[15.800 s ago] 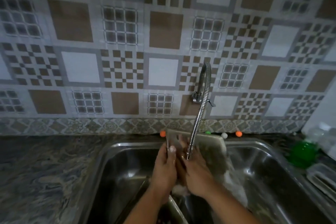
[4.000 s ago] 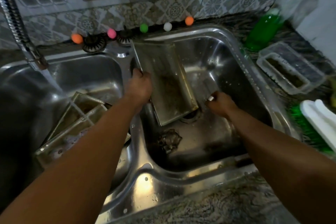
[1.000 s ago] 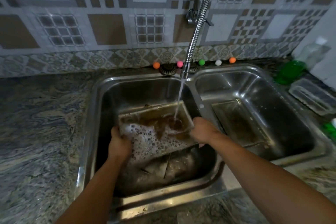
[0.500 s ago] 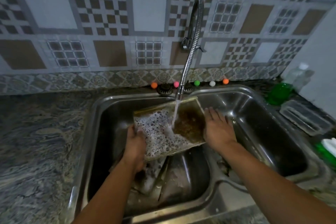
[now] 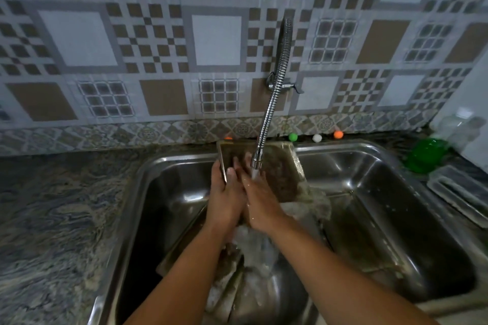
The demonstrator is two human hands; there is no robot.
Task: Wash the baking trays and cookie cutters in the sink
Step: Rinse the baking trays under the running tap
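— What's happening from the head view?

— A baking tray (image 5: pixel 280 177) is held tilted, nearly upright, over the divider of the double sink (image 5: pixel 158 182), its top edge near the back rim. The left hand (image 5: pixel 224 200) grips its left edge, thumb curled over the front. The right hand (image 5: pixel 260 200) lies flat on the tray's inner face, fingers straight, right under the faucet (image 5: pixel 272 103); water runs over the fingers and spills foamy off the tray's lower edge.

— Anything else in the sink?

— Another tray (image 5: pixel 184 245) leans in the left basin below the wrists, partly hidden. One more lies flat in the right basin (image 5: pixel 396 219).

— And around it?

— A green bottle (image 5: pixel 425 155) and a clear container (image 5: pixel 459 190) on the right counter, small coloured balls (image 5: pixel 293 136) along the back ledge.
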